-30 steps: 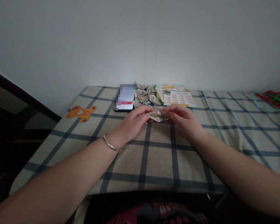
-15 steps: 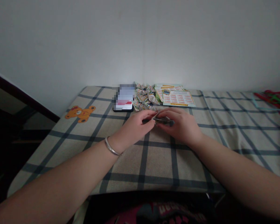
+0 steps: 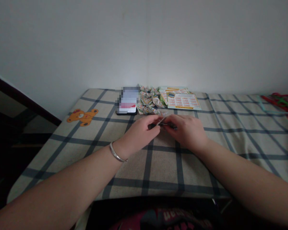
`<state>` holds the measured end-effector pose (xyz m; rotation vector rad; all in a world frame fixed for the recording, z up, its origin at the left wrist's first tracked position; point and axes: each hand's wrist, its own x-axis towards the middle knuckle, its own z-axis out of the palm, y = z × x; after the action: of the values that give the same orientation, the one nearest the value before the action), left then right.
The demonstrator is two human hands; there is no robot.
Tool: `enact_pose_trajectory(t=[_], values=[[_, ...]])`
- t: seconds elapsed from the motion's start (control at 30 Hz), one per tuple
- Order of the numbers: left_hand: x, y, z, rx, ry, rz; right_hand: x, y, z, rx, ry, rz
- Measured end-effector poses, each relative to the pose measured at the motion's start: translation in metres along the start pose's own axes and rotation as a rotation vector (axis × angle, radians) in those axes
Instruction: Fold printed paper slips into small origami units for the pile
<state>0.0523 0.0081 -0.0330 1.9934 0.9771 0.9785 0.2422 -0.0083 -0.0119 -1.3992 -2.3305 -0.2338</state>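
Observation:
My left hand [image 3: 142, 131] pinches a small piece of folded paper [image 3: 161, 121] between thumb and fingertips. From the other side my right hand [image 3: 188, 130] grips the same paper, its fingers curled in and covering much of it. Just beyond the hands lie several folded paper pieces [image 3: 147, 100] with printed patterns, the nearest close to my fingertips. Printed paper sheets [image 3: 183, 100] with rows of red figures are stacked loosely to their right.
A phone [image 3: 127, 102] with a lit, partly blurred screen lies left of the folded pieces. The checked tablecloth [image 3: 129, 172] carries an orange bear picture [image 3: 83, 117] at left. Red and green items [image 3: 282, 102] sit at the far right. A white wall [image 3: 144, 44] rises behind.
My right fingers have curled in closer around the paper, and its visible part now shows a paler, slanted edge. Both hands have stayed in nearly the same place.

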Motion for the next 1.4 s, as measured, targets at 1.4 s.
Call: enact_pose_trajectory(t=[1.4], values=[[0.001, -0.004, -0.003, 0.034, 0.053, 0.029, 0.003, 0.01, 0.001, 0.018, 0.114, -0.173]])
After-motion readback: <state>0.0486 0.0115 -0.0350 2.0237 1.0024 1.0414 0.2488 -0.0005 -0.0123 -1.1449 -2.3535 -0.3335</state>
